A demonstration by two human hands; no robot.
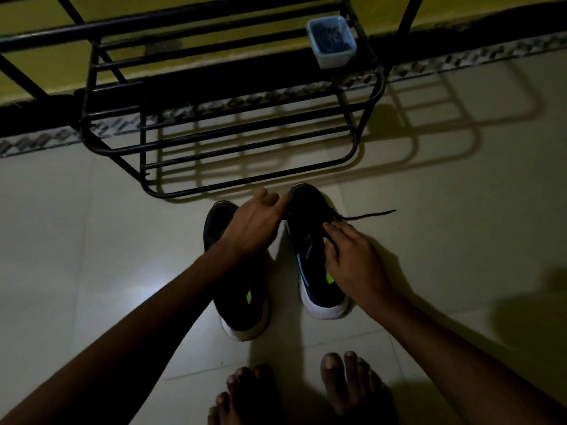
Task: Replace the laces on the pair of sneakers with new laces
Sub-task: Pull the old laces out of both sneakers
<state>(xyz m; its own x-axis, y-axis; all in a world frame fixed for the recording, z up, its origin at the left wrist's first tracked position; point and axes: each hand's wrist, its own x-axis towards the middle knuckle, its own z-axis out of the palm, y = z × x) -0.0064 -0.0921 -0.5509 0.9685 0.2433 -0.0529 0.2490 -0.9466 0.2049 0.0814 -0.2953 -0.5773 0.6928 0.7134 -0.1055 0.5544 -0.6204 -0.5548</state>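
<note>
left hand (254, 228) curling at toe of right sneaker (306, 210), grasp unclear, right hand (352, 262) pinching its black lace (368, 215), left sneaker (242, 302) sitting beside

The one wide-angle head camera looks steeply down and forward, close above the shoes (308, 240) on the floor (429, 210), with the person's feet (346, 384) at the bottom edge and rack (143, 148) and wall (46, 65) at the top.

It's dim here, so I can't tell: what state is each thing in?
Right sneaker: upright, lace undone.
Lace: end trails on floor.
Left sneaker: upright, laces hidden.
Right hand: pinches lace.
Left hand: curled at right sneaker, grip unclear.
Tub: open, on rack.
</note>
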